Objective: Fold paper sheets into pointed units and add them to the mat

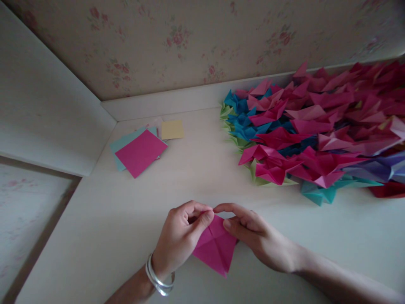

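A pink sheet of origami paper (218,247) with crossing crease lines is held just above the table at the bottom centre. My left hand (182,234), with silver bangles on its wrist, pinches the paper's top corner between thumb and fingers. On the other side, my right hand (257,236) grips the paper's upper right edge, its thumb on the front face and its index fingertip meeting the left fingers at the top corner. The remaining right fingers are partly hidden behind the paper.
On the white table (190,173), a magenta stack of paper (141,153) overlaps light blue sheets (118,162). Beside it lies a yellow pad (172,129). A large heap of folded paper pieces (316,122) covers the right side. A floral wall (196,46) stands behind.
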### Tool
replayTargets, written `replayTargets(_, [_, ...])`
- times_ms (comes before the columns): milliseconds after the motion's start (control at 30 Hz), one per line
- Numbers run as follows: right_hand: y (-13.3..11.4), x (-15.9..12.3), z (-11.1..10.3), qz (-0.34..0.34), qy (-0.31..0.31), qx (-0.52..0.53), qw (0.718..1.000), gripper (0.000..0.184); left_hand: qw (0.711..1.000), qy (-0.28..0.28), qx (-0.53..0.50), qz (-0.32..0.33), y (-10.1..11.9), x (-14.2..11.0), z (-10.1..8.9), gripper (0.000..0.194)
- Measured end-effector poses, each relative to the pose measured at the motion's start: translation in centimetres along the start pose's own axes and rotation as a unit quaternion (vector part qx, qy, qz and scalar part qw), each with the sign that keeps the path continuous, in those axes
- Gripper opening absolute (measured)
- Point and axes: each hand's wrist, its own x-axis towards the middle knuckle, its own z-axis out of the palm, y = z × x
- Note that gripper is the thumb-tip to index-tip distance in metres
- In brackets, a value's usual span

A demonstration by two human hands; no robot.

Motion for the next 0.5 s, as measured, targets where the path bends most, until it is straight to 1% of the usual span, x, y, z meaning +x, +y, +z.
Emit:
replayTargets(100, [0.3,0.2,0.0,0.01,-0.009,0.051,0.999,0.046,1.0,-0.01,-0.011,-0.009,-0.1,0.0,-0.1,0.02])
replayTargets(167, [0.3,0.3,0.0,0.009,0.005,0.054,0.998,0.044,1.0,-0.007,-0.022,-0.01,-0.1,0.0,-0.2,0.02])
replayTargets(267, [0.1,0.6,-0.1,-0.016,0.061,0.068,0.996,0.038,0.999,0.006,-0.041,-0.003,-0.2,-0.2,-0.2,0.026])
replayTargets(367, [-0.4,0.8,-0.6,-0.04,0.133,0.124,0.982,0.035,0.998,-0.02,-0.058,0.016,-0.1,-0.5,-0.1,0.033])
replayTargets(433, [-0.4,0.9,-1.0,-0.048,0.157,0.143,0.976,0.031,0.997,-0.032,-0.066,0.025,-0.1,-0.6,-0.1,0.029])
replayTargets(500, [-0.3,0.7,-1.5,-0.055,0.161,0.132,0.977,0.025,0.996,-0.029,-0.075,0.024,0.0,-0.6,-0.2,0.024])
